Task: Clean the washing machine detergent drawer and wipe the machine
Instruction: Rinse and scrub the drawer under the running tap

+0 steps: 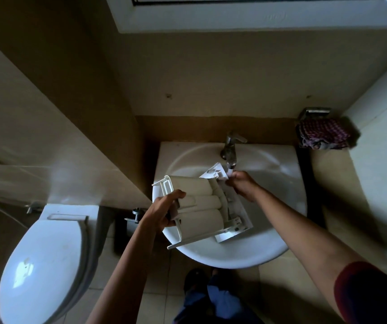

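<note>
While water runs from the tap, the scene reads so:

Drawer: the detergent drawer (202, 204), white plastic, is held upside down over the basin (281, 206), at picture centre, its front panel towards 3 o'clock.
Left hand: the left hand (164, 210) grips the drawer's rear end at 9 o'clock, fingers curled round the frame, thumb on top.
Right hand: the right hand (244, 185) is at the drawer's 1 o'clock corner, fingers pressed together on the front panel's edge, just under the stream.
Tap: the tap (230, 148) stands at the basin's 12 o'clock.
Cloth: a checked cloth (323, 135) lies at 2 o'clock, well apart.
Toilet: a toilet (45, 265), lid closed, at 8 o'clock.
</note>
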The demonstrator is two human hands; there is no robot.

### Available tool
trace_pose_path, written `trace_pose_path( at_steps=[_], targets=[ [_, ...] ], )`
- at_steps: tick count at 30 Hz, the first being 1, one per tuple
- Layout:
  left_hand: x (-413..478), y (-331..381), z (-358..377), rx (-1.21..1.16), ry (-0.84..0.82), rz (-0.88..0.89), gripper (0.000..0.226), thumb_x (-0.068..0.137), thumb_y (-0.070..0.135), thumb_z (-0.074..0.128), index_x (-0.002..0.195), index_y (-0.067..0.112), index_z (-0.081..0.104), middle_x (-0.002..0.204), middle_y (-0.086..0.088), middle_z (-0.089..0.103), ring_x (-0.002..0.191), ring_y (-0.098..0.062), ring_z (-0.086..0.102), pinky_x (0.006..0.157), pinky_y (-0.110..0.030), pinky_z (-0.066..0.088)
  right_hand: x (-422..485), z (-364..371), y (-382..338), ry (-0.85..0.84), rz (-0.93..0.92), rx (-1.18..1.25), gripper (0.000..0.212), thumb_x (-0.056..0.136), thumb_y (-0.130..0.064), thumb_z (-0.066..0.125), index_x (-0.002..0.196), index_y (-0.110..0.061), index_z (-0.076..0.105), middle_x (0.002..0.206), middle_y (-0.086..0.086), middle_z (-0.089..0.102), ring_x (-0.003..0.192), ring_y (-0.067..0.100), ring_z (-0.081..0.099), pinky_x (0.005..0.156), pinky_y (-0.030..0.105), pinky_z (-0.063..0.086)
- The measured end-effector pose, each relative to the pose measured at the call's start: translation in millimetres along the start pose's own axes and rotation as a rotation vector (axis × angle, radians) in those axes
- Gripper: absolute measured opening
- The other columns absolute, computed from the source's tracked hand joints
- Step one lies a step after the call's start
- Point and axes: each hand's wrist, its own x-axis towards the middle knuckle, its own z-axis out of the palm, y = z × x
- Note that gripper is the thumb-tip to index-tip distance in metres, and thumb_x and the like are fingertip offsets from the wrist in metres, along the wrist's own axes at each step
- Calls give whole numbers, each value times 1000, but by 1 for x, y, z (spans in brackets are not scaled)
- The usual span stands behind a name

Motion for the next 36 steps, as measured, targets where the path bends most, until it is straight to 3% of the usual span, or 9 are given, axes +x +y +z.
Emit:
trace_pose_path(
  at_steps=[4,8,14,18,22,26,28,31,36],
  targets=[
    [3,-11,-1,-72,-44,-40,47,82,30,63,119,2,58,106,-15,66,95,-28,63,64,-35,53,11,-1,7,196,-78,-501,32,85,-27,69,62,-14,52,58,-1,43,55,9,37,51,26,25],
    [2,-19,1,-125,-102,-62,26,89,27,54,106,8,58,103,-13,66,96,-28,60,77,-39,50,17,-5,13,203,-61,-420,37,74,-36,79,60,-12,54,58,-1,52,58,10,47,54,28,31],
    [5,-29,3,-148,-96,-53,28,88,24,56,111,8,56,109,-15,64,100,-30,60,81,-43,50,16,-12,17,82,-55,-271,27,63,-13,85,77,-5,64,73,1,64,72,16,60,64,24,45],
    [6,-34,4,-189,-114,-80,25,88,25,52,106,7,58,106,-16,61,99,-30,58,85,-43,47,8,-2,12,246,-214,-393,45,78,-19,77,51,-22,41,49,-13,39,48,-2,34,43,13,26],
    [6,-39,7,-230,-112,-80,22,91,24,47,101,8,58,104,-15,60,98,-30,55,91,-44,43,12,3,12,251,-372,-592,48,85,-25,70,52,-21,35,47,-10,33,47,3,31,46,15,26],
    [5,-44,8,-273,-97,-57,20,92,22,45,100,9,56,103,-15,60,97,-30,55,96,-46,40,16,-5,16,128,-255,-575,27,89,-23,65,67,-14,51,58,-6,46,55,5,44,54,20,35],
    [4,-47,9,-284,-85,-38,16,91,21,46,99,10,55,102,-15,60,95,-30,55,89,-45,42,19,-13,19,10,-147,-422,12,86,-15,69,92,-6,63,83,2,63,79,13,60,75,23,48],
    [3,-49,11,-283,-78,-20,12,90,19,49,95,10,56,96,-15,62,88,-30,56,84,-41,43,22,-24,23,-101,-33,-331,51,79,1,71,127,4,53,123,14,61,115,25,58,103,37,44],
    [-4,-54,21,-295,-18,0,36,78,30,64,106,9,59,107,-21,63,98,-35,59,77,-40,50,17,-12,19,81,-109,-451,16,80,-21,75,71,-16,63,70,-1,65,69,15,60,66,27,44]
  ],
)
